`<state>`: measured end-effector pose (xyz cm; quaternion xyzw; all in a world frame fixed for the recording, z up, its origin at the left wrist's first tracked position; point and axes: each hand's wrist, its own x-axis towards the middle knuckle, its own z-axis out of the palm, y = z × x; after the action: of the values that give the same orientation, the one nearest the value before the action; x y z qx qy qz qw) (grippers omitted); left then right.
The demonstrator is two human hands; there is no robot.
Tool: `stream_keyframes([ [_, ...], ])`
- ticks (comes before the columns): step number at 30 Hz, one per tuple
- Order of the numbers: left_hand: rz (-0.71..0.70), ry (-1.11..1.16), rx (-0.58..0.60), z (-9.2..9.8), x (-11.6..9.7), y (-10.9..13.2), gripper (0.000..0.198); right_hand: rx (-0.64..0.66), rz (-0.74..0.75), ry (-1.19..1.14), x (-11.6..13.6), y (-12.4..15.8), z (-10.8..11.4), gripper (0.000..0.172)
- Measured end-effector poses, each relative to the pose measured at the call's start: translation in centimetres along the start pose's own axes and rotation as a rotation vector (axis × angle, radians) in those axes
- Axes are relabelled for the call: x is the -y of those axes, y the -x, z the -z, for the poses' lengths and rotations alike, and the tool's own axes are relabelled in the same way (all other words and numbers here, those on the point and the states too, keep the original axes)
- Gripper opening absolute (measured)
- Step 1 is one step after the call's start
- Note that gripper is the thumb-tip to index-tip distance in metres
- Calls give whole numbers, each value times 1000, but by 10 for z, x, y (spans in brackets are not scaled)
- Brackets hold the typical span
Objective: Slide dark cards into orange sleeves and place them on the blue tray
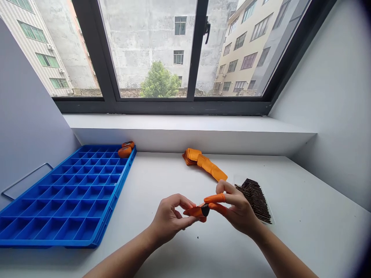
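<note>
My left hand (174, 216) pinches a small orange pouch (193, 212) between thumb and fingers. At the pouch's right end shows a dark thin piece (205, 209), which the fingertips of my right hand (236, 206) grip. Orange finger covers are on the thumb and index finger of that hand. How far the dark piece sits inside the pouch I cannot tell. Close to my right wrist, many more dark thin pieces (255, 197) stand in packed rows in a clear tray (271, 216). Beyond my hands, a fanned row of flat orange pouches (213, 168) lies on the white table.
A blue compartment tray (111, 202) stands at the left, with two orange bundles (125, 152) at its far right corner. A metal wire handle (26, 179) is beside it. The white table (304, 200) ends at a window ledge (191, 122).
</note>
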<state>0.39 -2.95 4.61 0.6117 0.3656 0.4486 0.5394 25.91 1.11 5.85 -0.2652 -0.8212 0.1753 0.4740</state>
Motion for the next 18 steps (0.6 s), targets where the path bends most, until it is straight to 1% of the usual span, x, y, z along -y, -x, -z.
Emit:
stream_keyframes([
  [3, 14, -24, 0, 0, -1, 1, 26, -12, 12, 3, 1, 0, -4, 19],
  [5, 36, -24, 22, 0, -2, 1, 23, -13, 6, 1, 1, 1, -6, 20],
  [9, 83, 32, 49, -2, -3, 2, 22, -1, -44, -1, -1, 2, -6, 23],
  [13, 91, 97, -5, -2, -4, 2, 25, -40, -158, -13, -2, 3, -1, 26],
  [16, 87, 146, -72, 1, -4, 1, 30, 5, -273, -52, -2, 3, 0, 18],
  [18, 85, 163, -101, 2, -4, 0, 32, 40, -325, -89, -1, 3, -3, 18],
])
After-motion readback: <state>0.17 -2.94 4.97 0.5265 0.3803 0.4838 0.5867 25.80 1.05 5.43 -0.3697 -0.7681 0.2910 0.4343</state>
